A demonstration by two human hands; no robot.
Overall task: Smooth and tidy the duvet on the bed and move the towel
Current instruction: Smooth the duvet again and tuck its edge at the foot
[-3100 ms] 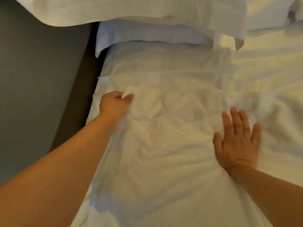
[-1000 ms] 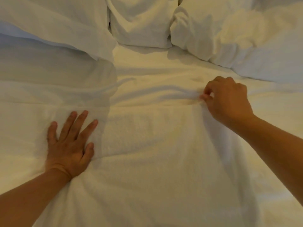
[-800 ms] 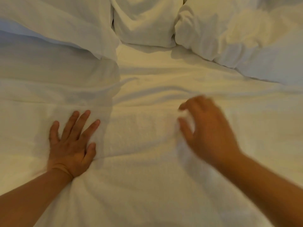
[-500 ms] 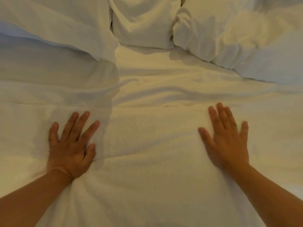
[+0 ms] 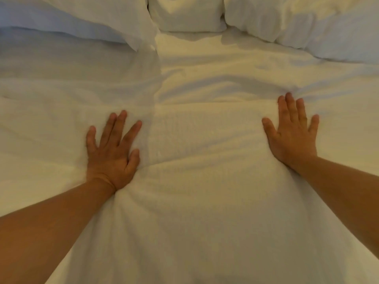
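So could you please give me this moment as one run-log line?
left hand: flat on duvet | right hand: flat on duvet | pillows: behind

Two hands: left (image 5: pixel 111 154), right (image 5: pixel 292 134). Three pillows (image 5: pixel 185 14). One duvet (image 5: pixel 194 212).

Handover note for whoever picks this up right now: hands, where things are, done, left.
Left hand: flat, fingers spread, palm pressing the duvet, holding nothing.
Right hand: flat on the duvet too, fingers straight, reaching to its top edge.
The duvet covers the near part of the bed, its top edge running across between the hands. Pillows lie at the head, beyond a strip of rumpled sheet.
Done: the band between the hands lies fairly flat.
Left: creases bunch around the left wrist and down the middle. I cannot pick out a towel among the white fabric, so find and move it.
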